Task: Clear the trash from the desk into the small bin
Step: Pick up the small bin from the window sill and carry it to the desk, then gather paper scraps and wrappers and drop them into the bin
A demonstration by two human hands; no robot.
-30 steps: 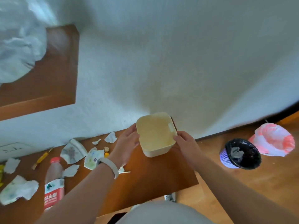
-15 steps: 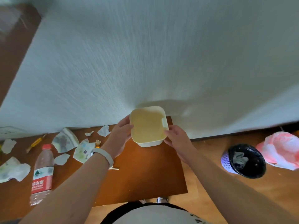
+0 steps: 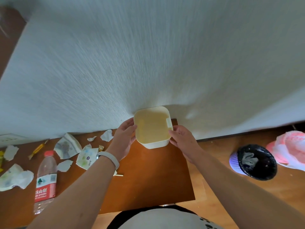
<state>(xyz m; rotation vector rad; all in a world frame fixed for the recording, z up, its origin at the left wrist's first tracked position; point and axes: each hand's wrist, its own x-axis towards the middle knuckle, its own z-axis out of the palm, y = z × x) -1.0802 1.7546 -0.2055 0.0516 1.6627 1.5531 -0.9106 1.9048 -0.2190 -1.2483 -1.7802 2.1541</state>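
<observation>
**Empty bin at desk corner, trash waiting on the left**

The brown wooden desk (image 3: 148, 182) is standing against the white textured wall (image 3: 148, 55). Largest trash item is the clear plastic water bottle w/ red label (image 3: 45, 180), lying on the desk's left part; around it the torn white paper scraps (image 3: 67, 146) are spreading, and a small yellow wrapper (image 3: 37, 149) is near the wall.

The small cream square plastic bin (image 3: 152, 128) is sitting at the far right corner, touching the wall, and is looking empty inside. The left hand (image 3: 124, 138) and the right hand (image 3: 182, 139) are both curling around its sides, fingers half closed, gripping it btw them.

Risk, in my judgement: the bin is light and near the right edge, so it could be tipping or sliding off if one hand is releasing carelessly. Also the bottle looks too long for it.
</observation>
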